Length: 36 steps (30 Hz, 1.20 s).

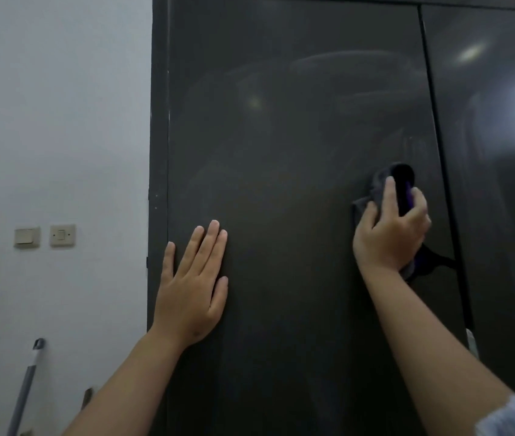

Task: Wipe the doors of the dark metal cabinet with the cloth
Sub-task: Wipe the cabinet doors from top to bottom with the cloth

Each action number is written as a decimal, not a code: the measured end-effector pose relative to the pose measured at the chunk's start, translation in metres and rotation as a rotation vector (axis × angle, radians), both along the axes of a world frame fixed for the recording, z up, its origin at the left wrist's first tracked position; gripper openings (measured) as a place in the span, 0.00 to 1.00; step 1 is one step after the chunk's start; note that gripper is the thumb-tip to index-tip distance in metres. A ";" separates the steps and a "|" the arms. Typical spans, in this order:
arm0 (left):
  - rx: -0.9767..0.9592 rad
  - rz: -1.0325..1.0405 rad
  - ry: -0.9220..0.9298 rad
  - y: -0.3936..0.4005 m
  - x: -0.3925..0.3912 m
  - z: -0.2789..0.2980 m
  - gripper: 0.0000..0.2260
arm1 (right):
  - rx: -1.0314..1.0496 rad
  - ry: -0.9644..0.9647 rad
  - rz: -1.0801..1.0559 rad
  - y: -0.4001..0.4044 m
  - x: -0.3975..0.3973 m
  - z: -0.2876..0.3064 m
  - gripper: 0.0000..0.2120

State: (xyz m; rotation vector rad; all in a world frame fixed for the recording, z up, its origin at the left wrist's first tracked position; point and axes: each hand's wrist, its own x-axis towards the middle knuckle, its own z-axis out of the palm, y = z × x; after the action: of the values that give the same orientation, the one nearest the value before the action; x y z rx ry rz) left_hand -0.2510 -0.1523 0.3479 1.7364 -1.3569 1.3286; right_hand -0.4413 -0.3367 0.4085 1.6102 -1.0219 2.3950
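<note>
Clearly, the dark metal cabinet [281, 121] filled most of our view, with its left door [297, 309] in front of us and the right door [501, 184] beyond a thin vertical gap. To the left of it we saw a pale wall [54, 121]. Our left hand [191, 291] lay flat on the left door near its left edge, fingers straight and holding nothing. Our right hand [390, 229] was curled around a dark grey cloth [376, 187] with some purple in it, and pressed it against the left door close to the gap between the doors. A grey pole [25, 388] leaned low by the wall. Two small switch plates [44, 236] sat on the wall, side by side.
</note>
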 end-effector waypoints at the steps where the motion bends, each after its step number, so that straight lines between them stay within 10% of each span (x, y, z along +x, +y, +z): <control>1: -0.008 -0.008 -0.002 -0.001 0.000 -0.001 0.27 | 0.044 -0.018 -0.006 0.003 0.002 0.003 0.21; 10: -0.058 0.010 -0.014 -0.002 0.002 -0.004 0.29 | -0.902 0.794 -0.244 0.038 0.037 -0.057 0.18; 17: 0.000 -0.014 -0.058 0.008 0.009 -0.003 0.30 | -0.117 0.217 -0.213 0.036 0.033 -0.028 0.21; 28: -0.033 -0.012 -0.078 0.026 0.019 -0.024 0.25 | -1.024 0.933 -0.155 0.041 0.054 -0.145 0.18; 36: -0.041 0.022 -0.056 0.034 0.026 -0.028 0.26 | -0.250 0.284 -0.218 0.052 0.050 -0.027 0.20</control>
State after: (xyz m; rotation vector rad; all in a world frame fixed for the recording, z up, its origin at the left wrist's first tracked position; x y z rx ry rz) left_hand -0.2246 -0.1187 0.3202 1.7028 -1.3355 1.4173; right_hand -0.3913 -0.2847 0.3814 1.5962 -0.7685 1.9918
